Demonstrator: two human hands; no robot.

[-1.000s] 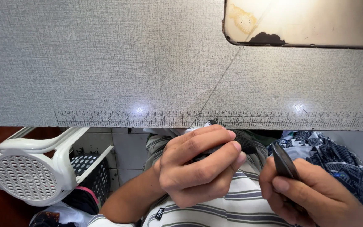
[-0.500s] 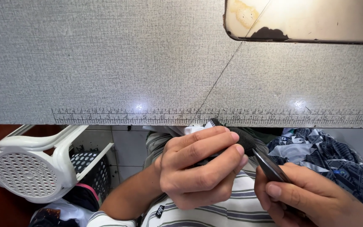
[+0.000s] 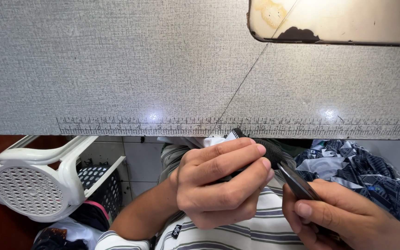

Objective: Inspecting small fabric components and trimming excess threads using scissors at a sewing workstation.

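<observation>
Below the near edge of the grey table, over our lap, our left hand is clenched around a dark, knurled cylindrical piece wrapped in a scrap of white fabric, while our right hand pinches a flat dark tool whose tip meets the end of that piece. We judge the work mid-way: the tool is engaged, nothing has come apart yet, and what remains we cannot tell. We count two hands, one knurled piece, one tool, one ruler strip along the table edge, one thin thread across the table, one white plastic stool, one dotted basket, one patterned cloth heap.
</observation>
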